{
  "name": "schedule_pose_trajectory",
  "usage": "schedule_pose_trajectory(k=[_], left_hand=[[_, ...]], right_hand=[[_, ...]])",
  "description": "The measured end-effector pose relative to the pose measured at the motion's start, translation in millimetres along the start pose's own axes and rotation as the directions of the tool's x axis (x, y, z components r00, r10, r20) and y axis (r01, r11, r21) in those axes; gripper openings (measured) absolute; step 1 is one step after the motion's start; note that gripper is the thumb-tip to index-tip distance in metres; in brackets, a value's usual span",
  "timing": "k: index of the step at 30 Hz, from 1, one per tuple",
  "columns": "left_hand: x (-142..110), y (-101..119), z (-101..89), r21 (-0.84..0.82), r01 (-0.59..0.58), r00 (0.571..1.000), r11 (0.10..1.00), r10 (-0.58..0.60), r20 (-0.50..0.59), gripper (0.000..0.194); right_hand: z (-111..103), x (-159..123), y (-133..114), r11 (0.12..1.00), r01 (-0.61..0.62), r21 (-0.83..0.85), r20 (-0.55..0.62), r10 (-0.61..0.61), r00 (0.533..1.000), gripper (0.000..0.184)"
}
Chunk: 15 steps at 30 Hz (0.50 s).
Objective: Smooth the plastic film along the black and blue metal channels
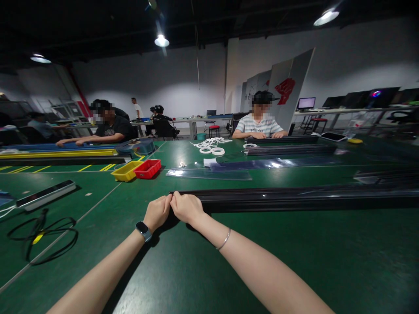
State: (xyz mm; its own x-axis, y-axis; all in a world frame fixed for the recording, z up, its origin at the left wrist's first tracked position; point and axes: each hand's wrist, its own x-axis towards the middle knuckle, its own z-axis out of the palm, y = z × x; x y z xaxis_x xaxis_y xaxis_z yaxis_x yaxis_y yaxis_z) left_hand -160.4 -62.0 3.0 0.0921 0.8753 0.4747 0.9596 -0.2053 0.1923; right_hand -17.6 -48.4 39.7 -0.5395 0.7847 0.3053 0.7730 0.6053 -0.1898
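Long black plastic-looking strips (278, 199) lie across the green table (262, 261), stretching from my hands to the right edge of the view. My right hand (188, 206) is closed around their left end. Pressed against it, my left hand (159, 212) is closed too, at the very tip of the strips. Whatever sits between the fingers of my left hand is hidden. A watch is on my left wrist and a thin bangle on my right.
Beyond my hands are a yellow bin (126, 171), a red bin (148, 168), clear plastic strips (209, 174) and white tape rolls (218, 151). To the left lie a power strip (47, 195) and a black cable (42, 237). A co-worker (260, 124) sits across the table.
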Motion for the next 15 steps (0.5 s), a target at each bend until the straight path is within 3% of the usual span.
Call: schedule_pose_trajectory(k=[3,9,15], left_hand=[[-0.6,-0.3,0.4,-0.006,0.031,0.999,1.0,-0.031,-0.024,0.044],[1.7,-2.1,3.2,0.042,0.072,0.997,0.997,-0.073,0.036,0.045],[-0.5,0.5,0.8,0.024,0.012,1.0,1.0,-0.011,-0.027,0.041]], right_hand=[[2.5,0.9,1.4,1.0,0.011,-0.004,-0.014,-0.011,1.0,0.046],[3.8,0.3,2.2,1.0,0.026,-0.007,-0.053,-0.026,0.998,0.043],[3.8,-0.4,0.3,0.998,0.049,-0.048,-0.044,-0.051,0.998,0.041]])
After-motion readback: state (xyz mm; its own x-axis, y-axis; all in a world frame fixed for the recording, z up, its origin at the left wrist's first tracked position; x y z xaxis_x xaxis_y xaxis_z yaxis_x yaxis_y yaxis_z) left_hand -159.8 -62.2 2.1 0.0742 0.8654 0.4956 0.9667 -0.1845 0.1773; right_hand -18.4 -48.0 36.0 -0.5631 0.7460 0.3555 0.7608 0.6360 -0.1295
